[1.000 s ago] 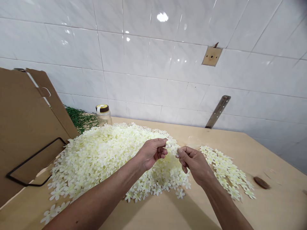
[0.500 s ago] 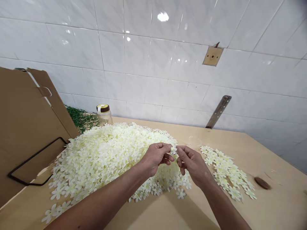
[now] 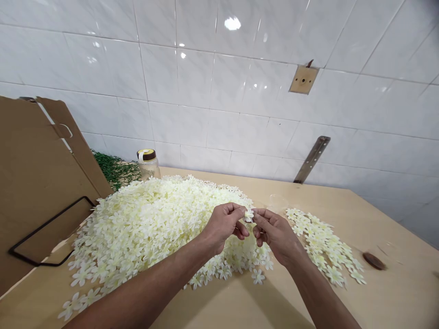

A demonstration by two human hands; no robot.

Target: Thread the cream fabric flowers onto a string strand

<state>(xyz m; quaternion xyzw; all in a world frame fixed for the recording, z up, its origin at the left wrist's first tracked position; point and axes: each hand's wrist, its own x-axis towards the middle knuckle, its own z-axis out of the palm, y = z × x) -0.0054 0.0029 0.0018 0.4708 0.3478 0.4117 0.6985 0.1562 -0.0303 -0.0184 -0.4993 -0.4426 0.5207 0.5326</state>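
My left hand (image 3: 224, 226) has its thumb and forefinger pinched closed on one small white blossom (image 3: 248, 214), its other fingers loosely curled below. My right hand (image 3: 277, 233) meets it from the right, thumb and forefinger brought together at the blossom's edge and the rest bent under; through the head camera I cannot tell whether that pinch has the petals or something thinner. The blossom sits between the two sets of fingertips, raised in front of the right end of a big heap of loose blossoms (image 3: 147, 219).

The heap spreads across the left and middle of the pale wooden table (image 3: 206, 313). Just off its near right edge I see a single flower (image 3: 258, 276) lying flat. Right of my hands is a thinner scatter of blossoms (image 3: 318, 242), with a brown oval object (image 3: 373, 261) beyond it, too blurred for me to name.

At the far left, a clear bottle (image 3: 150, 172) with a brown and yellow lid stands behind the heap, beside a green tangle (image 3: 116, 169). Nearer left I have a cardboard panel (image 3: 41, 169) with a black metal loop (image 3: 51, 224) against it. A perforated metal strip (image 3: 312, 161) leans by the far tiled wall (image 3: 206, 77).
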